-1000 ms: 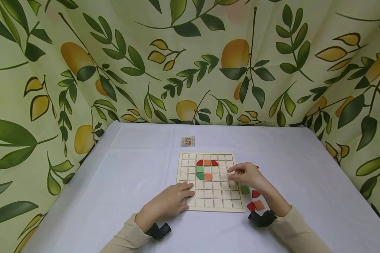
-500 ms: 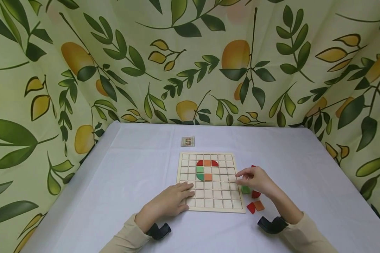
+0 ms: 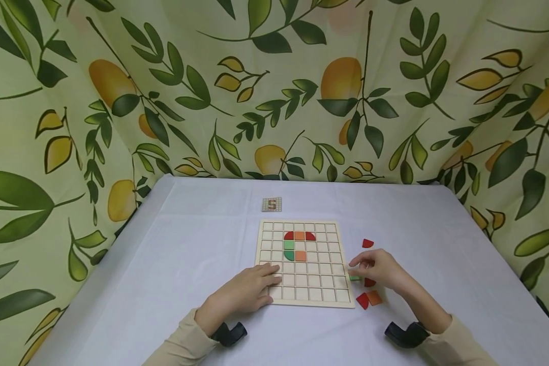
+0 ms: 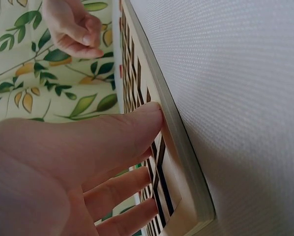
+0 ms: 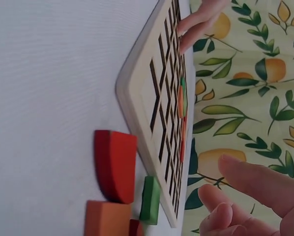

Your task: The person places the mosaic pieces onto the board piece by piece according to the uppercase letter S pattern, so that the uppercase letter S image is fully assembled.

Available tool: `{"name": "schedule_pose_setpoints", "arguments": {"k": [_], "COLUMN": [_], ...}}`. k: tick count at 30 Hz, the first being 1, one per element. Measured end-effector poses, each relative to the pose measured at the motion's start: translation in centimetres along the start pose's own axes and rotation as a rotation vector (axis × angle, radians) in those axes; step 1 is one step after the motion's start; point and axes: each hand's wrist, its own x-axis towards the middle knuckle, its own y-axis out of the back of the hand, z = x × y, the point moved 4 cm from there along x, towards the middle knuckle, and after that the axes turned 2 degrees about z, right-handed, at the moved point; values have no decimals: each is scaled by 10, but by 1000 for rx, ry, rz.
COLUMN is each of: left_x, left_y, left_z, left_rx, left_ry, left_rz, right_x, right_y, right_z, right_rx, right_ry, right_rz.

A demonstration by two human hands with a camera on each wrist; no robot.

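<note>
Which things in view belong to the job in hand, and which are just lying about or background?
Part of the job:
grid board under the left hand
coloured pieces on it
loose pieces beside it, near the right hand
small pattern card, probably the guide

Background:
white tablecloth
leaf-print curtain
black wrist devices

Pale board (gridded in dark brown), red, orange and green blocks

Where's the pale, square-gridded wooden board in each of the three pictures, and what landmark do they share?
Head: the pale, square-gridded wooden board lies below and slightly right of centre.
Left wrist: it runs steeply down mid-picture, top to bottom.
Right wrist: it slants down mid-picture, top almost to bottom.
Shared landmark: the person's bare left hand.
</note>
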Motion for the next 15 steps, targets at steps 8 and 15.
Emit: {"name": "schedule_pose_setpoints", "arguments": {"k": [8, 15], "left_x": [-1, 0], "left_y": [1, -3], "left_z": [-1, -2], "left_rx": [15, 7], "left_ry": [-10, 0], "left_rz": [12, 5], "right_x": [-9, -16], "right_y": [-2, -4], "right_z": [8, 12], "right_rx": [-5, -28], "right_ry": [-29, -46], "right_rz": [-28, -50]}}
